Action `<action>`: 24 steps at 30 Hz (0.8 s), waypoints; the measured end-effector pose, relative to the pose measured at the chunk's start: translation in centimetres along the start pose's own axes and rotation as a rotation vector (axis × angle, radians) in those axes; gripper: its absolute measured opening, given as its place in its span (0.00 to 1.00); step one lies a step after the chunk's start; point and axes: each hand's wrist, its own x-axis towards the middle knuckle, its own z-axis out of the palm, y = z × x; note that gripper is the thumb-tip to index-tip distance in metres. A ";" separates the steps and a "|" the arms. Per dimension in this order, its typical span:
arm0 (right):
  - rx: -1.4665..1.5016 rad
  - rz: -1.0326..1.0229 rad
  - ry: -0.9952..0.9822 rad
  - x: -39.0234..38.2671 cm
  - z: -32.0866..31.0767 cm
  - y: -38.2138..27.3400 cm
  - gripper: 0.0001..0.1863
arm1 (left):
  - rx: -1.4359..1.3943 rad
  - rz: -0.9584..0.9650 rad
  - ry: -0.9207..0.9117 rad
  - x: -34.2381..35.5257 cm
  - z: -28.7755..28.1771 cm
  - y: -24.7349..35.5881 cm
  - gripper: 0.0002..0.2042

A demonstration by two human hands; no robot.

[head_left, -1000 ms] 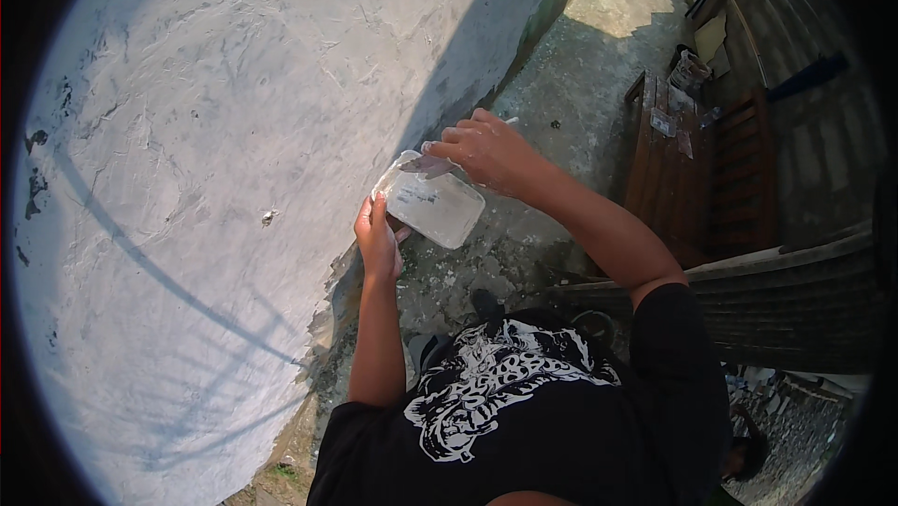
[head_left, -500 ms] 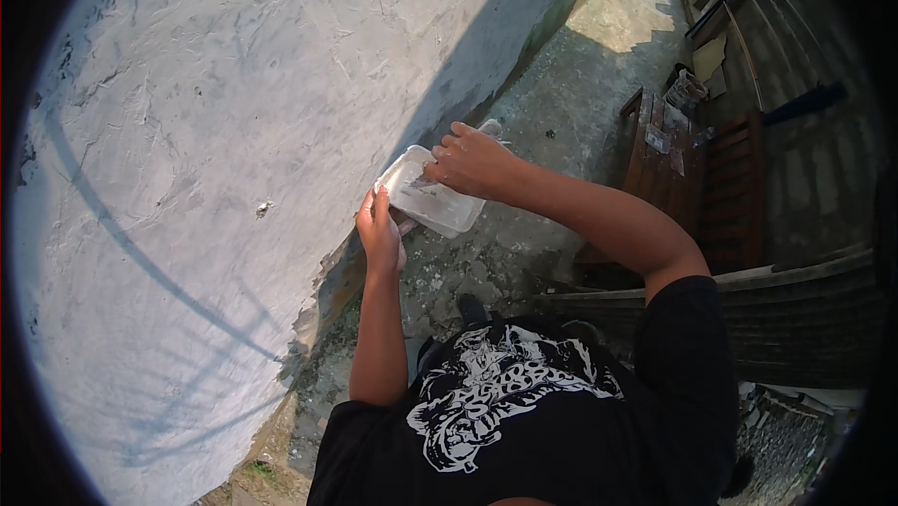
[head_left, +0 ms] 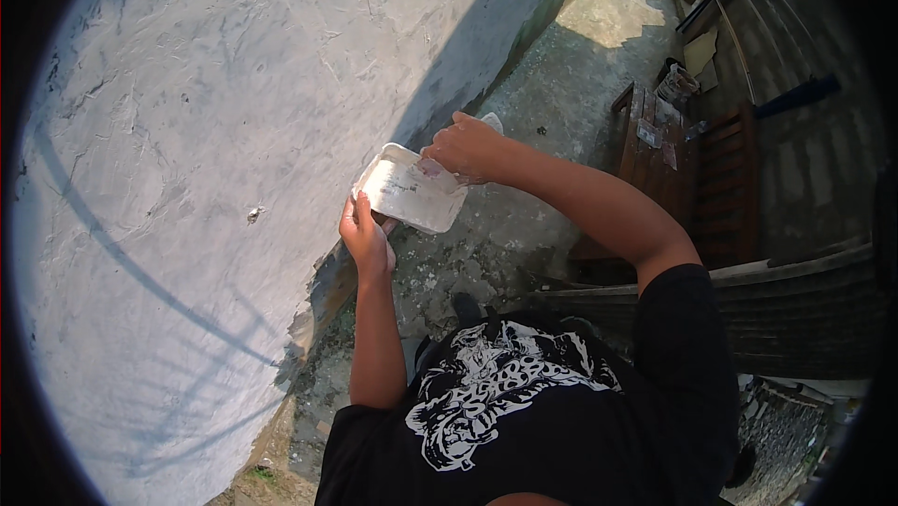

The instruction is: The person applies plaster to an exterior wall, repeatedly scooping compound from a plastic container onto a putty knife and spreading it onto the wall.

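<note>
My left hand (head_left: 367, 236) grips the near left side of a shallow white plastic tub (head_left: 438, 223), thumb on the rim and fingers underneath. The tub is tilted, its inside smeared with white paste and dark specks. Over its far right side my right hand (head_left: 465, 148) is closed, with white smears on the fingers. Below its knuckles, a thin pinkish-grey edge (head_left: 430, 168) reaches into the tub. A pale, flat, rounded piece (head_left: 492, 121) shows beyond the fist. Whether both belong to one held tool is hidden by the hand.
A rough white-plastered wall (head_left: 187, 160) rises close on the left. Along the right, a brown wooden bench (head_left: 645, 155) carries small packets and a smeared bucket (head_left: 677, 85). Below are a worn concrete floor (head_left: 552, 122) and a corrugated sheet (head_left: 776, 314) at right.
The tub and my left hand have shifted slightly left, and the tub's inside faces me more. My right hand has turned a little, staying closed over the tub's far right side.
</note>
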 end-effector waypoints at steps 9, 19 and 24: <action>0.090 0.012 -0.374 1.8 -0.4 -1.2 0.22 | 0.070 -0.095 0.046 0.5 -1.9 -1.3 0.17; 0.266 -0.045 -0.387 2.9 1.3 -2.2 0.21 | 0.092 -0.253 0.068 1.2 -4.7 -2.8 0.18; 0.391 -0.013 -0.436 3.3 1.6 -2.7 0.21 | 0.114 -0.273 0.087 1.4 -5.9 -3.2 0.16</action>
